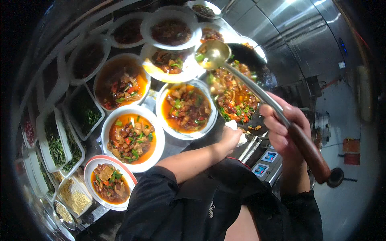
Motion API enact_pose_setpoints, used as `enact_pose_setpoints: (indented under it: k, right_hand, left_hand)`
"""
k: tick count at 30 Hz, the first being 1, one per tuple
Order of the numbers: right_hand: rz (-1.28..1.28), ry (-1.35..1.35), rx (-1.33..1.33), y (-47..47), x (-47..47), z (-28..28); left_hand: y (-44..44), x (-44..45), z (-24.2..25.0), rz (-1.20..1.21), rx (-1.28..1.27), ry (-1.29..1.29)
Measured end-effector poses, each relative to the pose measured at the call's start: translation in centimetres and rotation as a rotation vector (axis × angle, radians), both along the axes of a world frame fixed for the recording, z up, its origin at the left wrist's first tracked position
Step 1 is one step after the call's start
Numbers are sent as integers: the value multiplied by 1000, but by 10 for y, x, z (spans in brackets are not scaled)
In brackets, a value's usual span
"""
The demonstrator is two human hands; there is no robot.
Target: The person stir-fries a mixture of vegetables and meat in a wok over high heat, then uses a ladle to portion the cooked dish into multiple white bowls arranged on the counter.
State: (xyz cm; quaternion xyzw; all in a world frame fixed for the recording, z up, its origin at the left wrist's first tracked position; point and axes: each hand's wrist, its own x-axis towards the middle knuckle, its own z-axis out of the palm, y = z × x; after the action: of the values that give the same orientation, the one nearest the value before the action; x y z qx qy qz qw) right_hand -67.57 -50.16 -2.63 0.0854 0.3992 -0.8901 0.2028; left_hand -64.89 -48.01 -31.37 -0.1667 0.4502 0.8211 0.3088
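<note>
My right hand (pixel 285 120) grips a long-handled metal ladle (pixel 215 54) with a brown wooden grip. The ladle's bowl hangs above the far rim of a wok (pixel 256 57), and some green pieces and sauce show at it. In the wok lies a saucy stir-fry (pixel 238 93) of meat, red and green pepper pieces and brown chunks. At the wok's near edge my left hand (pixel 231 140) is closed on a folded white cloth (pixel 242 139); the wok's rim or handle beneath the cloth is hidden.
Left of the wok stand several filled white bowls, including a near bowl (pixel 107 141) and a middle bowl (pixel 161 126). A red-rimmed plate (pixel 88 177) holds similar food. Trays of chopped greens (pixel 57 147) and minced garlic (pixel 74 194) line the left. Stove control knobs (pixel 269 156) sit below the wok.
</note>
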Motion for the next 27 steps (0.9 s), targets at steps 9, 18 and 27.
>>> enact_pose_setpoints:
  k: [9,18,27]
  right_hand:
    - [-96,-118,1056,132,87,-56]
    - [61,-186,914,126,97,-135]
    - [-270,-368,138,149,127,-98]
  left_hand:
    - [-13,-3,14,-102,179,-8]
    - [-38,-13,36,-190,12,-7]
    - [-37,-18,10,-201,1,4]
